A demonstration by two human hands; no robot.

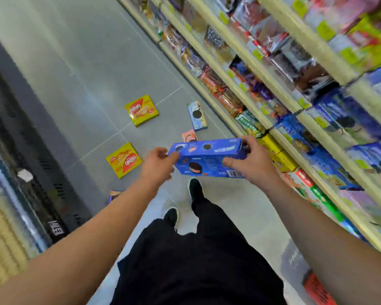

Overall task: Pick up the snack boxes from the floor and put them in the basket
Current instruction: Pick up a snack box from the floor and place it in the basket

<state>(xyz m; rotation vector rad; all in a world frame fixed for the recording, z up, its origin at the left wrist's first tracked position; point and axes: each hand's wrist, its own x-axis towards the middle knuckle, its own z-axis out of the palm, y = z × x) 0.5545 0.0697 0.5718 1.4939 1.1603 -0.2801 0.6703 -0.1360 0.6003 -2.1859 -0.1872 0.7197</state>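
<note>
The grey tiled floor (79,69) ran beside stocked shelves (279,89), with two yellow boxes (141,110) (plus a pale blue one (196,116)) lying ahead, while the blue cookie box (207,158) hung between both hands, right hand (250,164) gripping its end, left hand (157,165) pinching the other.

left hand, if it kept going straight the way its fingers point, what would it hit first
The left hand points rightward with its fingertips already at the left end of the blue cookie box, which the right hand grips at the other end. So the box comes first, though whether the fingers already touch it is unclear.
</note>
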